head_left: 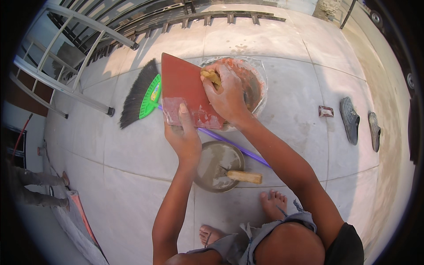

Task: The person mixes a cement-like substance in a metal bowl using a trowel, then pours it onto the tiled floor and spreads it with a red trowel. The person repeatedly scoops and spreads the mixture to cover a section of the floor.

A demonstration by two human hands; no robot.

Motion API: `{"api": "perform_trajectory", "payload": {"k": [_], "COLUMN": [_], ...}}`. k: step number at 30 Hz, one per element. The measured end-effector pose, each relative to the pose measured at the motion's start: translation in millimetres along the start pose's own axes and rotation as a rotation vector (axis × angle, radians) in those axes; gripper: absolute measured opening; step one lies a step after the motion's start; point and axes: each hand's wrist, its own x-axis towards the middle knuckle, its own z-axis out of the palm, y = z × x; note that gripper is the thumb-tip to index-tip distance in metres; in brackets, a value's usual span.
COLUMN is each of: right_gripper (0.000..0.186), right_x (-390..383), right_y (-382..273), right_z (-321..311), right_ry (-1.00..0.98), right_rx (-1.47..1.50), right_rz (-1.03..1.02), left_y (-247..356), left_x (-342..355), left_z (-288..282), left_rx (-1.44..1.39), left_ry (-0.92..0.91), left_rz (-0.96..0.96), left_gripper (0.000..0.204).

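My left hand [183, 141] grips the lower edge of a flat reddish-brown tile [183, 79], its thumb on the face. Pale grey smears mark the tile's lower part. At the tile's right edge, my right hand [227, 90] is closed on a yellowish-tan piece [211, 77]; its kind is not clear. Behind that hand stands a round bucket [263, 81] with orange and grey residue inside, partly hidden by the tile and hand. Below the tile lies a round shallow pan [205, 165] of grey wet paste, and a wooden-handled trowel [244, 176] rests in it.
A broom [141, 95] with black bristles and a green head lies left, its purple handle [251, 154] passing under my arms. A metal ladder [66, 86] stands at the upper left. Sandals [350, 120] and a small packet [326, 111] lie right. Another person's legs [44, 190] show left.
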Motion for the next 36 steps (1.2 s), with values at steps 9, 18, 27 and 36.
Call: {"api": "perform_trajectory", "payload": {"k": [9, 18, 27, 36], "right_gripper": [0.021, 0.04, 0.035, 0.028], "right_x": [-14, -10, -22, -23], "right_y": [62, -33, 11, 35], "right_z": [-27, -59, -78, -73], "right_ry": [-0.048, -0.046, -0.269, -0.353], "right_rx": [-0.032, 1.14, 0.937, 0.709], "right_rz": [0.292, 0.864, 0.924, 0.798], "left_y": [12, 13, -9, -15], "left_x": [10, 10, -3, 17], "left_z": [-19, -39, -40, -42], "left_rx": [0.015, 0.626, 0.636, -0.606], "left_ry": [0.03, -0.413, -0.108, -0.298], "left_rz": [0.148, 0.768, 0.469, -0.578], "left_gripper": [0.046, 0.049, 0.064, 0.049]}}
